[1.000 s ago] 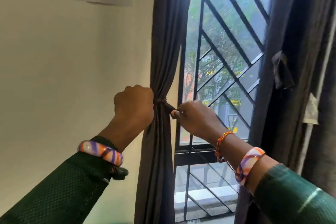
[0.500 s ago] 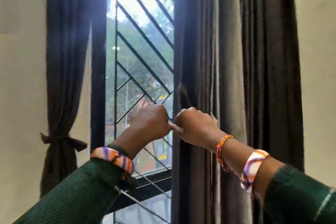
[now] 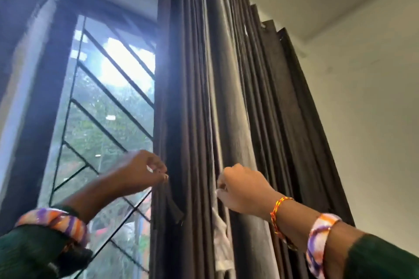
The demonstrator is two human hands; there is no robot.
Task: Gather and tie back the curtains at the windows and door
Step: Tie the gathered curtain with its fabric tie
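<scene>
Curtain [image 3: 238,108] at frame centre hangs loose, not yet gathered or tied. Left hand [image 3: 145,171] pinches its window-side edge; right hand [image 3: 243,189] curled into the folds, probably gripping a pale strip — blurred. Tie-back still to do.

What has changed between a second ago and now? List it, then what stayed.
Both hands left the tied curtain on the window's left side and went to the right curtain. The left hand now pinches its window-side edge; the right hand grips folds further right, so the hands have spread apart. The view tilted upward. Unchanged: the right curtain hangs untied, and the window grille is as before.
</scene>
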